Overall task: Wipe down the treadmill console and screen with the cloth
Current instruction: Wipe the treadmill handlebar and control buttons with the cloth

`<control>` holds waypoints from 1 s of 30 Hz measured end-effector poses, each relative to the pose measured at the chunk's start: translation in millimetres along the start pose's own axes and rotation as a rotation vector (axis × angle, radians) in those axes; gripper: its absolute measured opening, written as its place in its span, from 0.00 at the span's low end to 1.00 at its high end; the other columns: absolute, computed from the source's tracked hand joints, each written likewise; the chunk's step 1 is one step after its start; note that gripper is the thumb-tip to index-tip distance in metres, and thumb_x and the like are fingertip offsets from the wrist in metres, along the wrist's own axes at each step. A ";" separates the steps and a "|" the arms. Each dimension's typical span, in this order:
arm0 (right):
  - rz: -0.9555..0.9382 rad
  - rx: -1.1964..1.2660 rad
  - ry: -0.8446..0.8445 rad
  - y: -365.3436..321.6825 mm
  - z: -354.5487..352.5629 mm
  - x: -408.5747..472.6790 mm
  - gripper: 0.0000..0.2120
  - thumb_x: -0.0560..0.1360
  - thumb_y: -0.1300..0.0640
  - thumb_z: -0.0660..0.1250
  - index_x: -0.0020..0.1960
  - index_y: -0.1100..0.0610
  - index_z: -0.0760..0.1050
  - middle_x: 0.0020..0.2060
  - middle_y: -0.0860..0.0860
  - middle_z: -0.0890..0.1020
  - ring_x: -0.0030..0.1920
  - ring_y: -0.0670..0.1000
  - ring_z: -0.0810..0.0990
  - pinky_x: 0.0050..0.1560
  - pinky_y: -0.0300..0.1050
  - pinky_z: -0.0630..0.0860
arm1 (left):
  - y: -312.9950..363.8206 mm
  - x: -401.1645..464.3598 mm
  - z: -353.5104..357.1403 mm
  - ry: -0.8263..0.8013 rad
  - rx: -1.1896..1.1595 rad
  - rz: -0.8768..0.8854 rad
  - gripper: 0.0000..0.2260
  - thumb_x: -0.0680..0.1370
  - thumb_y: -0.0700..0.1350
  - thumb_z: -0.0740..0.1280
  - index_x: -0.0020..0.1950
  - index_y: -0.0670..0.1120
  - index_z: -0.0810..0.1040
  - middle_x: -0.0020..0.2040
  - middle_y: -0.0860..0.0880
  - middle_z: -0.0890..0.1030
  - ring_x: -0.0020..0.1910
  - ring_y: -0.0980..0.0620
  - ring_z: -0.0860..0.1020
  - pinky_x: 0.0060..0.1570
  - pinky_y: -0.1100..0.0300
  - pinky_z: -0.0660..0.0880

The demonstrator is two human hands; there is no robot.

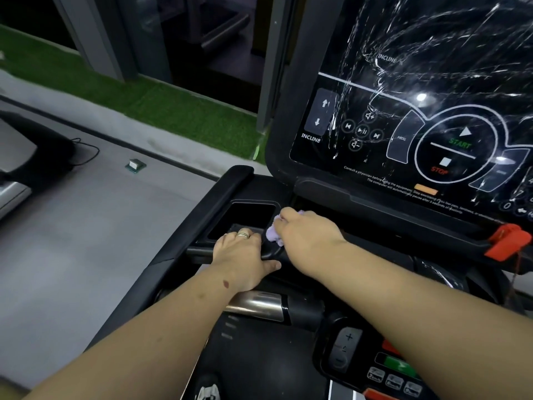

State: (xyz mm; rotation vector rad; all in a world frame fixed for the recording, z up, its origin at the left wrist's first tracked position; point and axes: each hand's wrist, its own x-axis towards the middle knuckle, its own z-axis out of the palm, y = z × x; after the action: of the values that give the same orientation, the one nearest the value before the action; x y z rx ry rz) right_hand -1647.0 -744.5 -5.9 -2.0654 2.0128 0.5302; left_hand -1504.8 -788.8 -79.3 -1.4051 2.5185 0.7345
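Beside one tray (253,210), two hands, perhaps one cloth (272,232).

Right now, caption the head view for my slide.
Right hand wipes beside the console tray with a purple cloth; left hand braces.

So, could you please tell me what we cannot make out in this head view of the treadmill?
- Most of the crumpled lilac cloth: covered by the right hand.
- Right side of the glossy black touchscreen: cut off by the frame edge, streaked with glare.
- Small white warning print: largely too small to read.
- Floor of the black rectangular tray pocket: lost in shadow; the left hand rests at its rim.
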 end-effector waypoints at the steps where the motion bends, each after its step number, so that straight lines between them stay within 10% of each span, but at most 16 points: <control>1: -0.020 -0.006 -0.006 4.4 -1.9 -1.3 0.21 0.80 0.61 0.62 0.71 0.48 0.68 0.65 0.50 0.68 0.60 0.58 0.73 0.55 0.52 0.77 | 0.2 0.2 0.3 -0.002 -0.002 -0.002 0.30 0.75 0.71 0.63 0.69 0.52 0.71 0.67 0.51 0.72 0.70 0.47 0.68 0.70 0.53 0.63; 23: -0.006 -0.065 0.003 -6.8 2.7 2.3 0.20 0.78 0.60 0.66 0.66 0.44 0.71 0.63 0.47 0.68 0.58 0.56 0.72 0.45 0.49 0.68 | -0.5 0.5 1.4 0.008 -0.019 0.005 0.28 0.75 0.71 0.63 0.66 0.52 0.73 0.65 0.52 0.73 0.68 0.48 0.70 0.70 0.52 0.63; 30: 0.086 -0.015 0.012 10.5 8.5 -14.1 0.28 0.77 0.61 0.65 0.75 0.50 0.64 0.65 0.47 0.68 0.57 0.56 0.74 0.51 0.51 0.80 | -1.6 1.3 1.5 0.023 -0.007 0.009 0.29 0.75 0.70 0.63 0.67 0.51 0.72 0.66 0.51 0.72 0.69 0.47 0.69 0.71 0.52 0.62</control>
State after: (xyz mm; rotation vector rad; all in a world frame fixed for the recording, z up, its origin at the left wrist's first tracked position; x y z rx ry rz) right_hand -1658.4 -728.7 -7.2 -2.0021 2.1185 0.5515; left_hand -1504.4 -789.8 -81.6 -1.4137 2.5430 0.7336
